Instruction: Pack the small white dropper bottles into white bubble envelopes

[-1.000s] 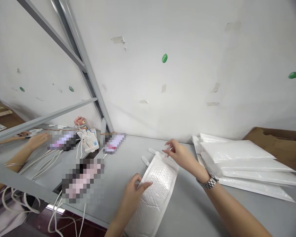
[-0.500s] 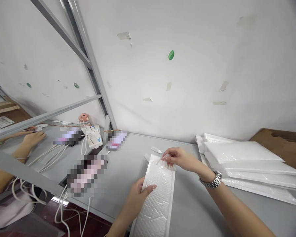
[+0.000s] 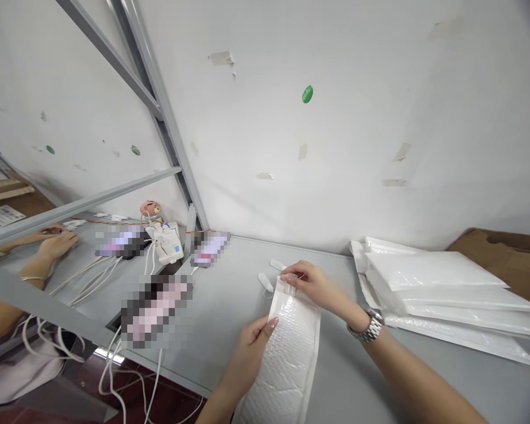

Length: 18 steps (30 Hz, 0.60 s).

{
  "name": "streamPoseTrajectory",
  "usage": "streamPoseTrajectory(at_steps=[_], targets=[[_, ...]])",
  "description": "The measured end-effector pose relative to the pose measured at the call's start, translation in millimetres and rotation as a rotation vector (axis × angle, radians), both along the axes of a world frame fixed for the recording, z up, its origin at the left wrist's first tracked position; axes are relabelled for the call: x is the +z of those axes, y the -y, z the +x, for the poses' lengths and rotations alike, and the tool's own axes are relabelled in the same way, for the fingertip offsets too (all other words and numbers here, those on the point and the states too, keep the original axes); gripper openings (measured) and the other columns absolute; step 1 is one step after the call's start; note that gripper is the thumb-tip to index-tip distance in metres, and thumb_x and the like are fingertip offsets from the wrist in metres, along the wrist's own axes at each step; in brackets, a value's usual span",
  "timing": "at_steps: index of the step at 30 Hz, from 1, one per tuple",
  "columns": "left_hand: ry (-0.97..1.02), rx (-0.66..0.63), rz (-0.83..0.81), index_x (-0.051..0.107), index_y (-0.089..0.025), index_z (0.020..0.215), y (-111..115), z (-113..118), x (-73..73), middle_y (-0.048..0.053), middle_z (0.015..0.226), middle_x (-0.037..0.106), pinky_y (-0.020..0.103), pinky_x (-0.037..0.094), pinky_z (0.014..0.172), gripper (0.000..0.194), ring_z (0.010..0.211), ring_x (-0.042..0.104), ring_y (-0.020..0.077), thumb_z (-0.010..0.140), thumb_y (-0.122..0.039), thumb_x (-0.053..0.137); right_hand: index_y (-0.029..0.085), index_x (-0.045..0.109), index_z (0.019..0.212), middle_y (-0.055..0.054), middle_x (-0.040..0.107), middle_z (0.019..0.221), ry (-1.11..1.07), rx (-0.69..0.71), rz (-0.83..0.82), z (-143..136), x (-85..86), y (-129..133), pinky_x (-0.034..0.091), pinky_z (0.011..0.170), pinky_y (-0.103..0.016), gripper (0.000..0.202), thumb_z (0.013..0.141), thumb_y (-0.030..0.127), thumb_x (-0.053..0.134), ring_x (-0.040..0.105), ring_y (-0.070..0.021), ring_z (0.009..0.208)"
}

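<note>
A white bubble mailer point(image 3: 289, 359) lies slanted in front of me, its narrow top end pointing at the wall. My left hand point(image 3: 254, 347) grips its left edge, thumb on top and fingers underneath. At the top end, my right hand point(image 3: 301, 279) pinches the flap; the fingertips rest on a small clear strip there. A metal watch is on my right wrist. Just beyond the mailer's top left corner lie two small white tags point(image 3: 265, 282), one with a thin loop.
Several white mailers point(image 3: 437, 272) are stacked at right, before a brown cardboard box point(image 3: 507, 259). Left are blurred phones, a white power strip point(image 3: 166, 242), cables, and a grey metal frame point(image 3: 159, 118). Beyond it, another person's hands point(image 3: 55, 247) rest on the grey table point(image 3: 212, 318).
My right hand has shifted slightly left along the mailer's top edge. My left thumb has moved up to the left edge. The mailer's upper end has turned slightly, uncovering more of a white tag.
</note>
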<state>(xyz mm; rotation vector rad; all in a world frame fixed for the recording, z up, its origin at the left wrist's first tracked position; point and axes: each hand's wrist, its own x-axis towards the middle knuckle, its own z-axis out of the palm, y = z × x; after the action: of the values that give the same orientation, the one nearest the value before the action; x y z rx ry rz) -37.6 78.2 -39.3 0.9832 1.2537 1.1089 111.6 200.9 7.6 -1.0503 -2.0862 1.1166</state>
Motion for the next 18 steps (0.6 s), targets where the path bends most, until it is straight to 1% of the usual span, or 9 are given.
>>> streamPoseTrajectory(at_steps=[2, 4, 6, 8, 10, 12, 14, 16, 18], targets=[[0.011, 0.044, -0.009, 0.069, -0.014, 0.087, -0.9, -0.4, -3.1, -0.001, 0.062, 0.056, 0.026, 0.039, 0.061, 0.047, 0.066, 0.051, 0.0167, 0.075, -0.057, 0.053, 0.019, 0.06, 0.095, -0.002, 0.06, 0.078, -0.099, -0.06, -0.063, -8.9, -8.0, 4.5, 0.043, 0.065, -0.028, 0.029, 0.077, 0.042, 0.058, 0.055, -0.0147, 0.07], [0.046, 0.096, -0.014, 0.069, -0.014, 0.089, -1.3, -1.0, -5.3, 0.0, 0.064, 0.058, 0.026, 0.041, 0.062, 0.048, 0.067, 0.053, 0.0176, 0.074, -0.057, 0.054, 0.019, 0.055, 0.088, 0.001, 0.057, 0.07, -0.148, -0.1, -0.123, -15.6, -13.2, 9.6, 0.042, 0.059, -0.026, 0.03, 0.074, 0.045, 0.062, 0.053, -0.0135, 0.064], [0.09, 0.145, -0.013, 0.069, -0.015, 0.091, -1.1, -1.3, -6.0, 0.0, 0.066, 0.061, 0.027, 0.042, 0.063, 0.048, 0.067, 0.054, 0.0179, 0.073, -0.058, 0.055, 0.019, 0.052, 0.076, 0.002, 0.055, 0.065, -0.13, -0.111, -0.119, -20.1, -14.9, 14.7, 0.039, 0.055, -0.024, 0.029, 0.074, 0.046, 0.062, 0.049, -0.0122, 0.06], [0.115, 0.188, -0.009, 0.069, -0.015, 0.091, -0.4, -1.7, -5.4, 0.001, 0.067, 0.062, 0.028, 0.044, 0.064, 0.048, 0.067, 0.055, 0.0182, 0.072, -0.058, 0.057, 0.019, 0.051, 0.069, 0.003, 0.052, 0.063, -0.082, -0.094, -0.065, -22.4, -13.5, 19.3, 0.037, 0.055, -0.024, 0.031, 0.077, 0.048, 0.058, 0.046, -0.0118, 0.059], [0.115, 0.219, -0.013, 0.069, -0.015, 0.089, 0.7, -2.5, -4.3, 0.002, 0.067, 0.062, 0.028, 0.044, 0.064, 0.049, 0.067, 0.055, 0.0186, 0.071, -0.059, 0.057, 0.019, 0.048, 0.062, 0.002, 0.049, 0.064, -0.051, -0.035, 0.012, -22.9, -10.9, 23.2, 0.037, 0.058, -0.025, 0.037, 0.082, 0.05, 0.051, 0.045, -0.0121, 0.062], [0.101, 0.235, -0.016, 0.069, -0.015, 0.087, 2.2, -3.6, -3.8, 0.001, 0.064, 0.061, 0.028, 0.044, 0.065, 0.05, 0.066, 0.054, 0.0181, 0.07, -0.06, 0.057, 0.019, 0.042, 0.056, 0.002, 0.045, 0.064, -0.02, 0.07, 0.05, -22.0, -8.5, 26.7, 0.036, 0.058, -0.024, 0.044, 0.085, 0.052, 0.045, 0.042, -0.0113, 0.062], [0.084, 0.221, -0.017, 0.069, -0.015, 0.083, 4.1, -4.9, -3.9, -0.001, 0.06, 0.057, 0.028, 0.043, 0.065, 0.048, 0.063, 0.052, 0.0165, 0.07, -0.06, 0.058, 0.019, 0.035, 0.053, 0.004, 0.036, 0.06, 0.037, 0.202, -0.021, -20.5, -7.1, 29.6, 0.03, 0.051, -0.023, 0.048, 0.084, 0.055, 0.043, 0.034, -0.009, 0.055], [0.079, 0.183, -0.014, 0.068, -0.014, 0.076, 6.1, -6.8, -4.2, -0.003, 0.056, 0.053, 0.027, 0.042, 0.065, 0.046, 0.06, 0.049, 0.0146, 0.07, -0.059, 0.058, 0.019, 0.032, 0.053, 0.006, 0.027, 0.055, 0.119, 0.301, -0.131, -19.8, -6.4, 30.0, 0.022, 0.045, -0.023, 0.05, 0.082, 0.059, 0.044, 0.025, -0.0074, 0.049], [0.07, 0.169, -0.014, 0.067, -0.014, 0.071, 7.6, -10.1, -4.4, -0.003, 0.055, 0.05, 0.026, 0.041, 0.063, 0.045, 0.058, 0.048, 0.0134, 0.071, -0.058, 0.058, 0.019, 0.037, 0.053, 0.006, 0.029, 0.053, 0.159, 0.33, -0.126, -21.0, -6.2, 25.0, 0.022, 0.044, -0.022, 0.05, 0.082, 0.06, 0.043, 0.025, -0.0072, 0.048]])
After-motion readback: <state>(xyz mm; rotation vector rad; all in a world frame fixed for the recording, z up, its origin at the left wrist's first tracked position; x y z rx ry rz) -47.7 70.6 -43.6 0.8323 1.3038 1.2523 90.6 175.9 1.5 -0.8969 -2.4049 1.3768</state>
